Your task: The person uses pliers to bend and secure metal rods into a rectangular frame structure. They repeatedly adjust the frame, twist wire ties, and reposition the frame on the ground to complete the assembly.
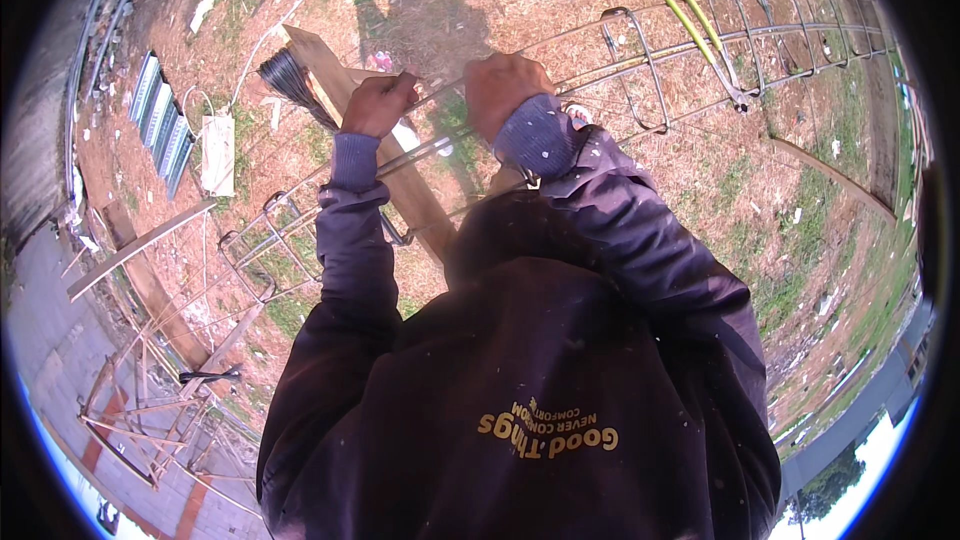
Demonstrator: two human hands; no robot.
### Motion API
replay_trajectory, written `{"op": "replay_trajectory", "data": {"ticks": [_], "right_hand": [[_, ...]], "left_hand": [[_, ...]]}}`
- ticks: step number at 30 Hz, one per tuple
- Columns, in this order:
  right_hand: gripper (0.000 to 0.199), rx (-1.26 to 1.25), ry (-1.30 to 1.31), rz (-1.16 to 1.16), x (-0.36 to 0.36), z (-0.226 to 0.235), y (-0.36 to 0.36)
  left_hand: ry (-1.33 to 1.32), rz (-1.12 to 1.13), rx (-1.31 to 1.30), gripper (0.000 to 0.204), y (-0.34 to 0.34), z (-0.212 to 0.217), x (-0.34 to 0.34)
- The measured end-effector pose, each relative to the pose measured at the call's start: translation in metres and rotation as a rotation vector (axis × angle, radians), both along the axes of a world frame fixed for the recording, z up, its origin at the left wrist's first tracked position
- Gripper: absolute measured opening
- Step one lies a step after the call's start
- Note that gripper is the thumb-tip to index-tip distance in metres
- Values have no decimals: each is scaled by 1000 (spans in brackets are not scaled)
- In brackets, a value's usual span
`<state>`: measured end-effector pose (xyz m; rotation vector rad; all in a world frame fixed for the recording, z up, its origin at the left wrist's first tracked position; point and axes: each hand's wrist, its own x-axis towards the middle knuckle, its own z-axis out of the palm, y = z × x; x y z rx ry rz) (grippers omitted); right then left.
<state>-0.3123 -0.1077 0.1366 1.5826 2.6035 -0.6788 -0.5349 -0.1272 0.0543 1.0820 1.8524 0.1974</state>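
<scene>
A long cage of thin steel bars (690,44) with bent rectangular stirrups (635,70) runs across in front of me. Along its upper bar my left hand (380,105) is closed, thumb toward the right. A short stretch of bar separates it from my right hand (508,90), also closed at the cage with its knuckles up. The fingers hide whatever is pinched in either hand. Under the cage, beside my left wrist, slants a wooden plank (418,195). A bundle of dark tie wire (290,85) lies against the plank's far end.
Pincers with yellow-green handles (700,30) rest on the cage at the right. At left lie ribbed metal sheets (160,125) and a pale board (217,155). Loose timber (140,245) and a wooden frame (130,440) are at the lower left. Scraps litter the dirt.
</scene>
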Motion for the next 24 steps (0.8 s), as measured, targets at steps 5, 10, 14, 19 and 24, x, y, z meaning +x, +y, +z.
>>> {"op": "replay_trajectory", "data": {"ticks": [5, 10, 14, 19, 24], "right_hand": [[15, -31, 201, -229, -10, -33, -12], [20, -22, 440, -305, 10, -53, -28], [25, -186, 440, -407, 23, -57, -37], [23, -47, 471, -410, 15, -63, -37], [16, -101, 467, -368, 15, -54, -33]], "left_hand": [[-422, -105, 113, 38, 10, -15, 25], [-388, -61, 373, 30, 20, -28, 42], [-398, -71, 401, 25, 21, -24, 42], [-361, -51, 485, 17, 20, -18, 52], [-363, -164, 710, 16, 16, -13, 59]]}}
